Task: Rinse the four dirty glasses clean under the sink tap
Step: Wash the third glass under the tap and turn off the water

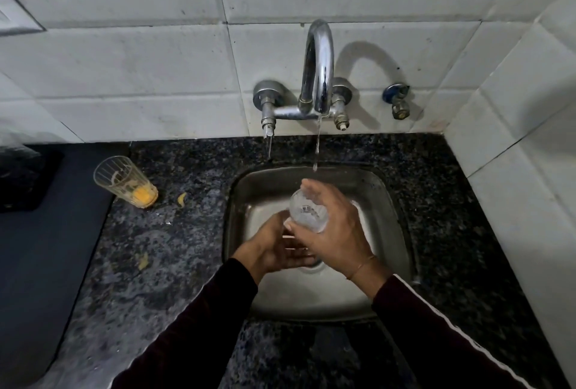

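Observation:
Over the steel sink my right hand grips a clear ribbed glass, tipped with its base toward the camera. My left hand is cupped just below and left of it, fingers touching the glass's lower end, which is hidden. A thin stream of water falls from the chrome tap and ends just above my right fingertips. A dirty glass with yellow residue at its bottom stands on the dark granite counter to the left of the sink.
Small yellow scraps lie on the counter near the dirty glass. A dark mat or board covers the counter's left end. White tiled walls close the back and right. A blue valve sticks out right of the tap.

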